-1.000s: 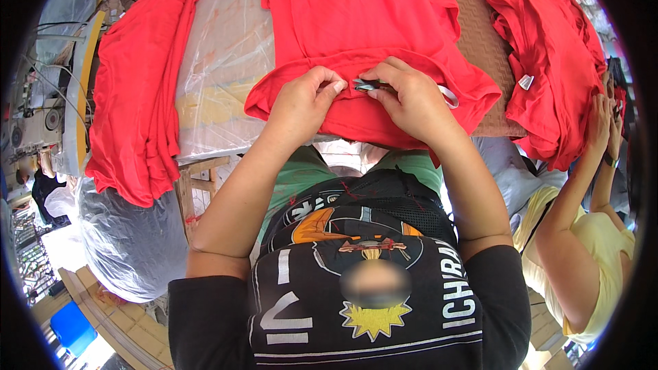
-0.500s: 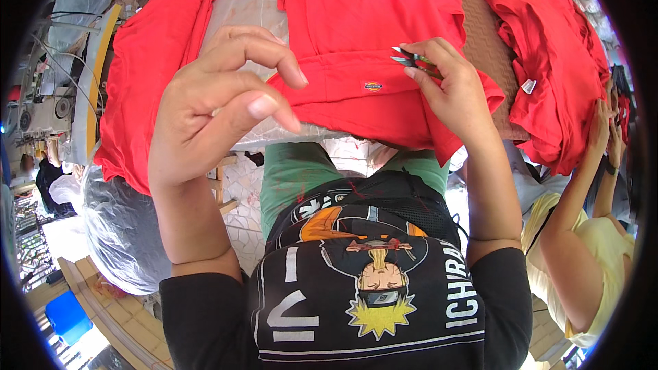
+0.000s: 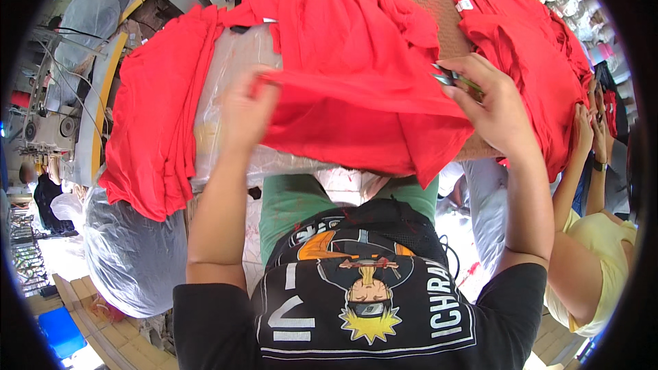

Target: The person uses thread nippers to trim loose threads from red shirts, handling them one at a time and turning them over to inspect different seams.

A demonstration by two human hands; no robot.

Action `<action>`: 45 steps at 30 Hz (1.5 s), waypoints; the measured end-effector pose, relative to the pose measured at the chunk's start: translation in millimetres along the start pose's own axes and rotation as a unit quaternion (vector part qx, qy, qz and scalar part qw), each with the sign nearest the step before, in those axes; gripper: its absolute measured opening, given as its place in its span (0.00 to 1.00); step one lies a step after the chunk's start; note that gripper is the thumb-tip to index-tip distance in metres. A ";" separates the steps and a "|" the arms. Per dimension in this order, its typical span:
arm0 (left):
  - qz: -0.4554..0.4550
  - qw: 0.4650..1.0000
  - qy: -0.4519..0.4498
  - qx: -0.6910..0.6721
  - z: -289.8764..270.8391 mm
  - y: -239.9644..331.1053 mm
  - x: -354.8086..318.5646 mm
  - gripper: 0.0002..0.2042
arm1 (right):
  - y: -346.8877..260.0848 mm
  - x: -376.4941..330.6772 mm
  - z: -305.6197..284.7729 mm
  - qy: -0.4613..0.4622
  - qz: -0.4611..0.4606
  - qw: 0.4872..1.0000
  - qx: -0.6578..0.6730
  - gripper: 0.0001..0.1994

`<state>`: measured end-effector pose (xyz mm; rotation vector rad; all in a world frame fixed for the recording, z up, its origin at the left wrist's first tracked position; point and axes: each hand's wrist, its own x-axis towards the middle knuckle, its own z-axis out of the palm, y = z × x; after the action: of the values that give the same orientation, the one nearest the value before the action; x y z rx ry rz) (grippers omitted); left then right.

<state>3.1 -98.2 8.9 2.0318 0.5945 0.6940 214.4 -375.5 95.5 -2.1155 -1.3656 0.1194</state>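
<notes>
A red shirt (image 3: 349, 113) lies across the table before me, its near edge lifted and folded so that the inside shows. At the left corner of that edge, my left hand (image 3: 245, 113) is closed on the cloth, slightly blurred by motion. My right hand (image 3: 500, 106) holds small thread snips (image 3: 445, 77) between thumb and fingers, the metal tips pointing left over the shirt's right side. My right fingers are next to the cloth; whether they touch it I cannot tell.
More red shirts lie in a pile (image 3: 154, 109) at the left and in another (image 3: 521, 62) at the right, where a co-worker's hands (image 3: 591, 127) rest. Clear plastic covers the table (image 3: 226, 96). A large plastic-wrapped bundle (image 3: 133, 253) stands at the lower left.
My left hand, raised with bent fingers apart before, has taken hold of the shirt's edge and lifted it. My right hand has moved right with the snips. The small label on the shirt is now hidden.
</notes>
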 end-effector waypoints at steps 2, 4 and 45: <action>0.031 0.941 0.210 -0.262 -51.8 -17.0 18.5 0.13 | 12.8 -0.5 -22.4 0.034 -0.014 0.999 0.039 0.14; -0.032 0.829 0.348 -0.436 -95.2 -17.5 37.9 0.15 | 31.6 -0.3 -42.1 0.063 0.015 0.992 0.106 0.14; 0.114 0.948 -0.095 0.281 -21.1 -6.5 -42.8 0.15 | 59.2 -32.7 126.1 0.003 0.117 0.973 0.201 0.12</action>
<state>-43.1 -109.9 2.4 2.6963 0.4820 0.4819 197.7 -364.4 -46.2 -1.9169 -0.9826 0.4454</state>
